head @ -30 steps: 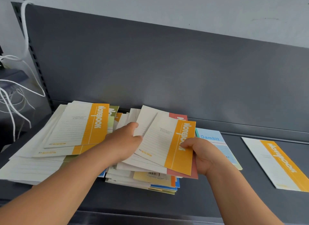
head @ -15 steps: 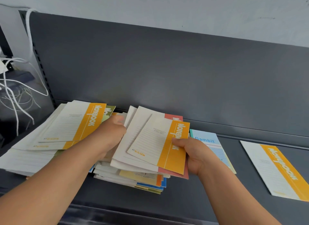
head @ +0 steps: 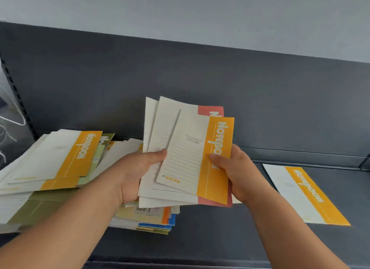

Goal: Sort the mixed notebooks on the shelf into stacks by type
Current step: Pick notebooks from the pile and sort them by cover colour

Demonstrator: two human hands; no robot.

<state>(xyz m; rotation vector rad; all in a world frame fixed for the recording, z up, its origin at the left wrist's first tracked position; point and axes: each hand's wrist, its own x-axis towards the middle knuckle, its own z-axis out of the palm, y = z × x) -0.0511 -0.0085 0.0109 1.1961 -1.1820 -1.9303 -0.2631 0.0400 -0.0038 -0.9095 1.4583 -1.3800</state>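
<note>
While left hand [head: 136, 174] and right hand [head: 237, 174] grip a bundle [head: 180, 148], little looks sorted. One notebook [head: 306, 194] lies at three o'clock.

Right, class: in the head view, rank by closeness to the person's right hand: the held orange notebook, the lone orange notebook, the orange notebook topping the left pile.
1. Held orange notebook: pinched by the right hand.
2. Lone orange notebook: lying flat, right side.
3. Orange notebook topping the left pile: far left.
</note>
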